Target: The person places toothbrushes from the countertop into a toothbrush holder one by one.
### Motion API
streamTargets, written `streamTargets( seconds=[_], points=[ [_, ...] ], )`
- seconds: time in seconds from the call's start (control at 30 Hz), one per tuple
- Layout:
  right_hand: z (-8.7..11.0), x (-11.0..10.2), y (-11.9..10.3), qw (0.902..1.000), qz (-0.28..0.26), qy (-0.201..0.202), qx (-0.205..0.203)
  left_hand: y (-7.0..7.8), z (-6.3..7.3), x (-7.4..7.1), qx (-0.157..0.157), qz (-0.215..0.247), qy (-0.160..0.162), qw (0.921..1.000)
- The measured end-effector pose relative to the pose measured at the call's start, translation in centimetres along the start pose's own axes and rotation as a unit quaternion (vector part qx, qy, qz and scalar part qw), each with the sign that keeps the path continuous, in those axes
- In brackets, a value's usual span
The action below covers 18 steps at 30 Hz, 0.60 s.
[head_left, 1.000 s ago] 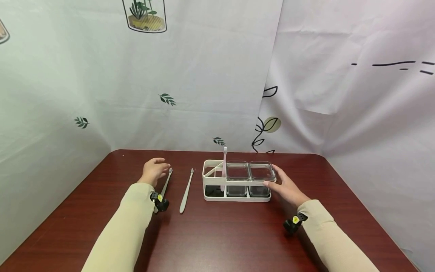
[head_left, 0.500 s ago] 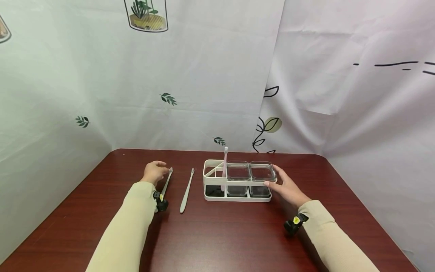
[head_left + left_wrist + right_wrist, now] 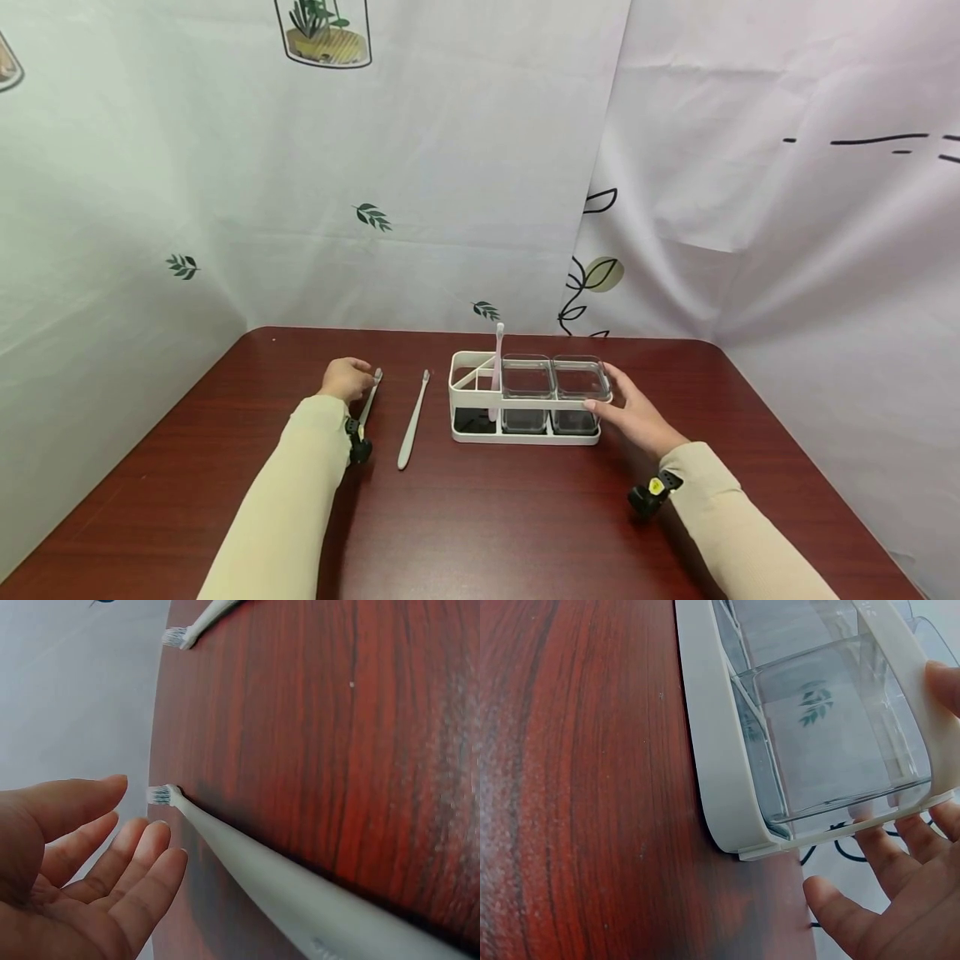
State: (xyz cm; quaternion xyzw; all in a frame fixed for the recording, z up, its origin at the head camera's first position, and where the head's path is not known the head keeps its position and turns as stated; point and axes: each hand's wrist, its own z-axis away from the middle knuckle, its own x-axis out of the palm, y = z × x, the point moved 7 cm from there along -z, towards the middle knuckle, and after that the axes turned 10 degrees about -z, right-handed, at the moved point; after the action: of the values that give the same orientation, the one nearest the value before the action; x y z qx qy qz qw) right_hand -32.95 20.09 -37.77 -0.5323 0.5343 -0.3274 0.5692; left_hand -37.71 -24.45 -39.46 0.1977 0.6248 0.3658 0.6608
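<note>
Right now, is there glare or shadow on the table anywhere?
Head view: soft sheen on the table, dark shadow beside the left sleeve; left wrist view: pale glare toward the right edge, shadow beside the nearer toothbrush; right wrist view: pale glare at the left edge.

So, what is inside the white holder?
Two clear cups and an upright pink toothbrush. In the head view, the holder hides a middle part of each behind its front rail.

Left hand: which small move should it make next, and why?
Perhaps the left hand should pinch the leftmost toothbrush: the hand is open close beside it, holding nothing, while the right hand grips the rack.
</note>
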Motion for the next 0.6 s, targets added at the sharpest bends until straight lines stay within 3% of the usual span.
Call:
streamTargets(
  seconds=[0.6],
  points=[
    [0.05, -0.02, -0.09, 1.0000, 0.003, -0.003, 0.001, -0.35, -0.27, 0.63, 0.015, -0.029, 0.008, 0.9994]
  ],
)
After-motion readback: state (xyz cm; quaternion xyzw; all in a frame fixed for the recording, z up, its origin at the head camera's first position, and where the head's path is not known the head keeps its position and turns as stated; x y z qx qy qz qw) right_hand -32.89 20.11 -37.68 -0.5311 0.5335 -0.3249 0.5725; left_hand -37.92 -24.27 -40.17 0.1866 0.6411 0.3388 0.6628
